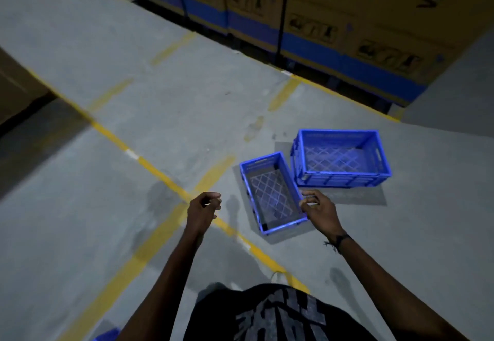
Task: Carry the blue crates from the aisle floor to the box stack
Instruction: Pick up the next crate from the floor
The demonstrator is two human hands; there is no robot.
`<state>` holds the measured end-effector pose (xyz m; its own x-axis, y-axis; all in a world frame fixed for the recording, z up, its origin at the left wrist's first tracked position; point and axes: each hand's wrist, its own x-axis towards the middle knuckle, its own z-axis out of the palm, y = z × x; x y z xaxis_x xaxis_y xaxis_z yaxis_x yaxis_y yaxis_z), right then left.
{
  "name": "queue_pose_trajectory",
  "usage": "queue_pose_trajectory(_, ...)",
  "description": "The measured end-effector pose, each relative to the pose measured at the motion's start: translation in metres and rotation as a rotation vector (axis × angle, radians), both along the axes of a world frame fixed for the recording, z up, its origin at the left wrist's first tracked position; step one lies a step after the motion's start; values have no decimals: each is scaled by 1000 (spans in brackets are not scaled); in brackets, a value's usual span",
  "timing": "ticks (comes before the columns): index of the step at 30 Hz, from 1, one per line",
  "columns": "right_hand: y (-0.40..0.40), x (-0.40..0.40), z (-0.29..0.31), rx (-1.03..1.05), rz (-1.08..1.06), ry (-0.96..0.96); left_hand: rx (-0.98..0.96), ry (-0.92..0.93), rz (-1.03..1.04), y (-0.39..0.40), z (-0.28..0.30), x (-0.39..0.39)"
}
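Two empty blue crates with lattice bottoms stand side by side on the grey aisle floor. The smaller crate (271,193) is nearer to me; the larger crate (340,157) sits just behind it to the right. My left hand (203,208) hovers left of the smaller crate, fingers loosely curled, holding nothing. My right hand (319,211) hangs over the smaller crate's right rim with fingers apart; whether it touches the rim I cannot tell.
A row of stacked cardboard boxes (307,20) with blue bands lines the far side of the aisle. Yellow floor lines (160,172) cross the concrete. Another box (16,84) stands at the left edge. A bit of blue (107,335) shows at the bottom left.
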<state>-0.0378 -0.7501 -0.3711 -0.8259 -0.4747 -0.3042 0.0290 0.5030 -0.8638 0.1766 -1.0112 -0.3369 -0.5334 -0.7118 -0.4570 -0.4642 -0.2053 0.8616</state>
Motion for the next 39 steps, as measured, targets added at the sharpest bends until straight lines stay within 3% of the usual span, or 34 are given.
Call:
queue_pose_trajectory(15, 59, -91, 9, 7, -458, -3, -44, 29, -437, -9, -12, -223)
queue_pose_trajectory(21, 93, -140, 14, 13, -594, 9, -25, 34, -503, 19, -9, -298)
queue_pose_trajectory(29, 157, -232, 4, 29, -597, -15, -55, 44, -508, 67, -27, -367)
queue_pose_trajectory(39, 261, -381, 1, 62, -443, -5, -120, -59, -252, 154, -40, -429)
